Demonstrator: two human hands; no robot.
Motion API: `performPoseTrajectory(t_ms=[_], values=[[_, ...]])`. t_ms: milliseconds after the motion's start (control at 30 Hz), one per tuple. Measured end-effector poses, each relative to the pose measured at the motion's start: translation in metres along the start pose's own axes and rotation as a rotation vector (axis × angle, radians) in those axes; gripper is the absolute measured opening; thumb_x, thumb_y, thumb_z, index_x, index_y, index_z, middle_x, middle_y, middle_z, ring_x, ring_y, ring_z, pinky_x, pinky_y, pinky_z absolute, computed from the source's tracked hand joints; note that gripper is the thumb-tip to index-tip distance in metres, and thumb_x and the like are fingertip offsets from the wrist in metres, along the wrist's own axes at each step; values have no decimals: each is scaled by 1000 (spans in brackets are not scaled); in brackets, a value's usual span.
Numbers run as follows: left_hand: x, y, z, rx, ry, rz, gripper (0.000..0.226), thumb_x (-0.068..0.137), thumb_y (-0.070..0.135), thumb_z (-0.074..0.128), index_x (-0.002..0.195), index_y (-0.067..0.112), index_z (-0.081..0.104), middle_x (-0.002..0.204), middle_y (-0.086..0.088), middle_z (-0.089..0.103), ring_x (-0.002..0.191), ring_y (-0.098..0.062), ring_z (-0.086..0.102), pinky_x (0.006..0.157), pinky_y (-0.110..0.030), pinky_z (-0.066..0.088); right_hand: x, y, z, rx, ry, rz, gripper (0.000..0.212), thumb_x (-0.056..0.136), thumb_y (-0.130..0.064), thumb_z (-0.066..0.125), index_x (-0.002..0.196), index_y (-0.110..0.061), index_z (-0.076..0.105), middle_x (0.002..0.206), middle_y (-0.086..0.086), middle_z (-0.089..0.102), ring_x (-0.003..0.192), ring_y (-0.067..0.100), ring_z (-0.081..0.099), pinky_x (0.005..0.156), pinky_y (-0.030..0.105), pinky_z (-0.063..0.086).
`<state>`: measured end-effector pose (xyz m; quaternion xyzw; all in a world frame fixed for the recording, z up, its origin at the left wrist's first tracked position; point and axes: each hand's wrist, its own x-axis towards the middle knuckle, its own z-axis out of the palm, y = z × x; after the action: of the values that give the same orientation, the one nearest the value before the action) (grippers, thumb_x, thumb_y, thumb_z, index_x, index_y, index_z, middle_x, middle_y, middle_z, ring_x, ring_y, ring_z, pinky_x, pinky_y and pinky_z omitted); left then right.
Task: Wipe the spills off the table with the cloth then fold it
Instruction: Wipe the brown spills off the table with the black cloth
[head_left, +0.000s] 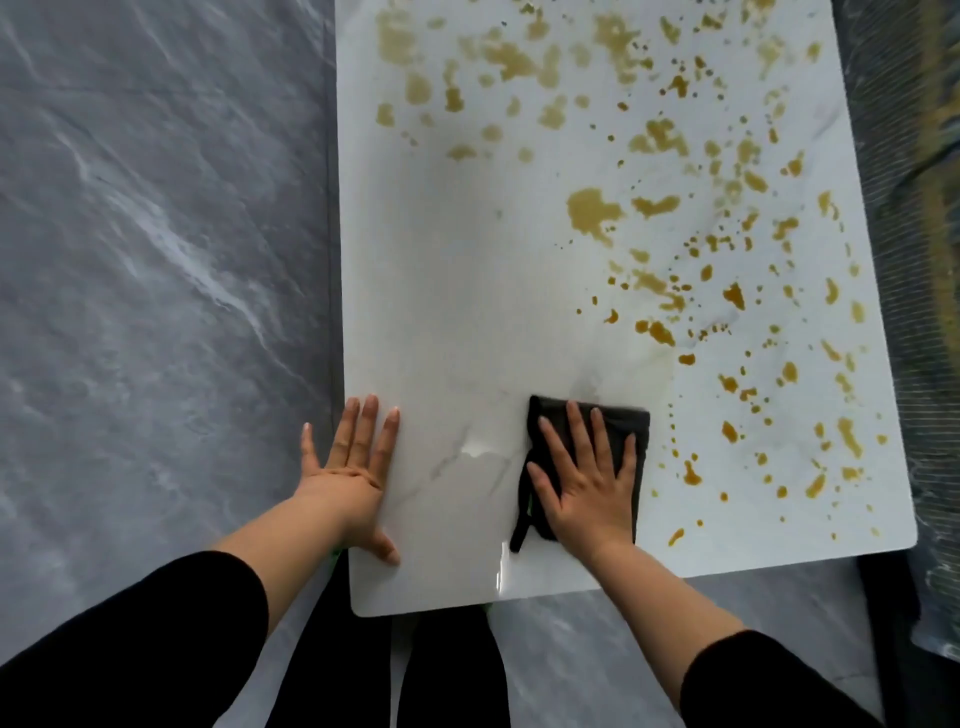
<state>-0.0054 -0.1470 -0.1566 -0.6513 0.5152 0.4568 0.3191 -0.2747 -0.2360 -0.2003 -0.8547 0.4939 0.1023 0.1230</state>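
Head view, worktop: a white, glossy worktop (447, 291) with faint grey veining fills the middle; its near edge and near left corner lie just in front of the person.
Head view, spills: yellow-brown spills (592, 210) spot the far end and the whole right side down to the near right corner; the near left part looks clean, with a thin wet streak above the cloth.
Head view, cloth: a dark cloth (631, 423), folded into a rough rectangle, lies flat near the near edge, right of centre, a loose strip trailing off its left side.
Head view, right grip: the right hand (587, 480) lies palm down on the cloth, fingers spread and straight, pressing rather than clasping; the cloth shows beyond the fingertips.
Head view, left grip: the left hand (348, 467) rests flat and open at the left edge, thumb on the worktop, holding nothing, well apart from the cloth.
Head view, surroundings: grey marbled floor (156, 260) lies left; black sleeves (171, 639) cover both forearms.
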Motion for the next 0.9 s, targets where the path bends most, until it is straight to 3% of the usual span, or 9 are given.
performPoseTrajectory(t_ms=[133, 267, 400, 667, 900], values=[[3, -3, 5, -13, 19, 22, 157, 52, 81, 69, 117, 19, -60, 118, -8, -69, 113, -29, -59, 104, -71, -17, 87, 8, -22, 19, 23, 129, 61, 91, -65, 14, 148, -45, 11, 160, -13, -2, 146, 12, -6, 114, 50, -11], [9, -5, 8, -21, 38, 27, 158, 51, 82, 69, 112, 20, -63, 117, -7, -70, 112, -27, -61, 104, -70, -19, 146, 14, -37, 13, 67, 130, 61, 91, -66, 10, 149, -46, 10, 160, -13, -2, 146, 12, -7, 115, 51, -8], [7, -3, 8, -23, 36, 15, 158, 51, 81, 70, 114, 19, -62, 116, -7, -70, 111, -27, -61, 102, -71, -20, 146, 12, -36, 27, 76, 115, 61, 92, -65, 9, 149, -43, 9, 161, -12, -1, 147, 12, -6, 116, 52, -7], [3, -2, 4, -40, 41, 16, 159, 51, 80, 70, 112, 19, -63, 115, -7, -71, 110, -28, -61, 100, -70, -23, 64, 1, -12, 25, 56, 76, 59, 93, -62, 17, 148, -41, 13, 160, -9, 4, 147, 15, 1, 115, 53, -5], [4, -4, 5, -44, 44, 29, 157, 52, 79, 70, 114, 20, -62, 117, -6, -70, 111, -28, -62, 98, -69, -26, 143, 8, -37, -8, 50, 65, 60, 91, -64, 15, 149, -45, 14, 160, -13, 2, 147, 12, -3, 115, 52, -6]])
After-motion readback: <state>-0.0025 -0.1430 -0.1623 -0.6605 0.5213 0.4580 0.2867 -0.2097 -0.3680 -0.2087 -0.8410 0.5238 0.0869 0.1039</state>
